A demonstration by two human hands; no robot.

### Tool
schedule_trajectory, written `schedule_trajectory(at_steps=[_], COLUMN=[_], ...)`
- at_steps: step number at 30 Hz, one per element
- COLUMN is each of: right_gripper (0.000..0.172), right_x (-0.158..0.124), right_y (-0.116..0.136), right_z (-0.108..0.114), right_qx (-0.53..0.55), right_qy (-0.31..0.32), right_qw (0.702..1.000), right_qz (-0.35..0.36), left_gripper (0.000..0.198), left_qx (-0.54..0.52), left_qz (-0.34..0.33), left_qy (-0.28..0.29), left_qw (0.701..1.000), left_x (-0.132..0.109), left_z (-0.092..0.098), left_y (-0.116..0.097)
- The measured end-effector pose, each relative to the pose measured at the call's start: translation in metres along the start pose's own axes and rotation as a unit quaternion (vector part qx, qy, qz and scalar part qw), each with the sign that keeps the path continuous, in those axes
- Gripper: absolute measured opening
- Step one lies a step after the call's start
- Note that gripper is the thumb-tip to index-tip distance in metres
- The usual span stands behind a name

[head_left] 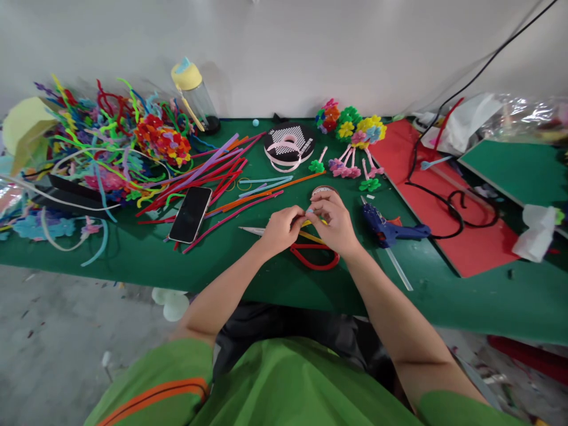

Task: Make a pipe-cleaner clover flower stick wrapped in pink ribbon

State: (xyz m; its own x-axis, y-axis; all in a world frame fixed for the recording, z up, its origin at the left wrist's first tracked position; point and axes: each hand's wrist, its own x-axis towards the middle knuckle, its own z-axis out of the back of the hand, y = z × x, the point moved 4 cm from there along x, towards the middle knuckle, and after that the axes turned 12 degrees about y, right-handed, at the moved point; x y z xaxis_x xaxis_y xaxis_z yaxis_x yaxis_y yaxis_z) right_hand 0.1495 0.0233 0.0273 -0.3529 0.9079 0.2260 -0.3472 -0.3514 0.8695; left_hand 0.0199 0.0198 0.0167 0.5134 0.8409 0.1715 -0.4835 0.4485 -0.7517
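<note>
My left hand point(284, 229) and my right hand point(332, 222) meet over the green table, fingertips pinched together on a small light blue piece point(309, 210). Yellow pipe cleaners point(313, 237) show just below the fingers. Under my hands lie scissors with red handles point(316, 264), their blades pointing left. Behind my right hand sits a small round container point(325, 190), partly covered by the fingers. To the right rests a blue glue gun point(390, 229) with a clear glue stick point(399, 269) beside it.
Loose pipe cleaners point(222, 171) and a phone point(190, 215) lie left, near a colourful heap point(110, 148) and a bottle point(195, 97). A ribbon spool point(289, 145) and pipe-cleaner flowers point(350, 127) stand behind. A black cable point(459, 222) crosses the red board point(444, 207) at right.
</note>
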Motion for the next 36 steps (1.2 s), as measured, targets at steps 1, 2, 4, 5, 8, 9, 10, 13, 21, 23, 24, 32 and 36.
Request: schedule_trajectory(at_steps=[1, 2, 4, 5, 8, 9, 10, 13, 21, 23, 24, 32, 36], right_gripper=[0.003, 0.003, 0.004, 0.005, 0.008, 0.008, 0.009, 0.010, 0.023, 0.024, 0.023, 0.022, 0.022], right_x=[0.000, 0.000, 0.001, 0.001, 0.002, 0.002, 0.002, 0.001, -0.001, -0.001, 0.000, -0.001, -0.001], right_y=[-0.002, -0.004, -0.008, -0.010, -0.012, -0.012, -0.011, -0.010, -0.018, -0.019, -0.019, -0.016, -0.018], right_z=[0.000, 0.000, -0.001, -0.001, -0.001, -0.001, -0.001, 0.000, -0.002, -0.002, -0.002, -0.001, -0.002], right_qx=[0.005, 0.013, 0.033, 0.043, 0.063, 0.065, 0.066, 0.075, 0.139, 0.137, 0.135, 0.160, 0.187], right_qy=[0.002, 0.004, 0.005, 0.005, 0.007, 0.007, 0.006, 0.002, -0.008, -0.011, -0.013, -0.018, -0.007], right_qw=[1.000, 1.000, 0.999, 0.999, 0.997, 0.996, 0.996, 0.994, 0.985, 0.984, 0.984, 0.977, 0.973], right_qz=[-0.005, -0.009, -0.020, -0.026, -0.051, -0.059, -0.066, -0.081, -0.099, -0.111, -0.116, -0.138, -0.137], left_gripper=[0.012, 0.012, 0.011, 0.011, 0.011, 0.011, 0.012, 0.013, 0.011, 0.010, 0.010, 0.014, 0.016], left_qx=[-0.001, -0.002, -0.002, -0.001, 0.004, 0.007, 0.011, 0.014, 0.014, 0.029, 0.036, 0.064, 0.070], left_qz=[-0.001, -0.002, -0.005, -0.008, -0.020, -0.024, -0.027, -0.037, -0.062, -0.056, -0.053, -0.038, -0.059], left_qy=[0.001, 0.001, -0.003, -0.006, -0.009, -0.009, -0.009, -0.013, -0.032, -0.032, -0.030, -0.031, -0.060], left_qw=[1.000, 1.000, 1.000, 1.000, 1.000, 1.000, 1.000, 0.999, 0.997, 0.997, 0.997, 0.997, 0.994], left_x=[0.000, 0.000, 0.000, 0.000, 0.000, 0.000, -0.001, -0.001, 0.000, 0.001, 0.001, 0.000, 0.000], left_z=[0.000, 0.000, 0.000, 0.000, 0.000, 0.000, 0.000, 0.002, 0.001, 0.000, 0.000, -0.001, 0.002], left_y=[0.000, 0.000, -0.001, -0.001, -0.001, -0.001, -0.001, -0.002, -0.001, 0.000, 0.001, 0.004, 0.002])
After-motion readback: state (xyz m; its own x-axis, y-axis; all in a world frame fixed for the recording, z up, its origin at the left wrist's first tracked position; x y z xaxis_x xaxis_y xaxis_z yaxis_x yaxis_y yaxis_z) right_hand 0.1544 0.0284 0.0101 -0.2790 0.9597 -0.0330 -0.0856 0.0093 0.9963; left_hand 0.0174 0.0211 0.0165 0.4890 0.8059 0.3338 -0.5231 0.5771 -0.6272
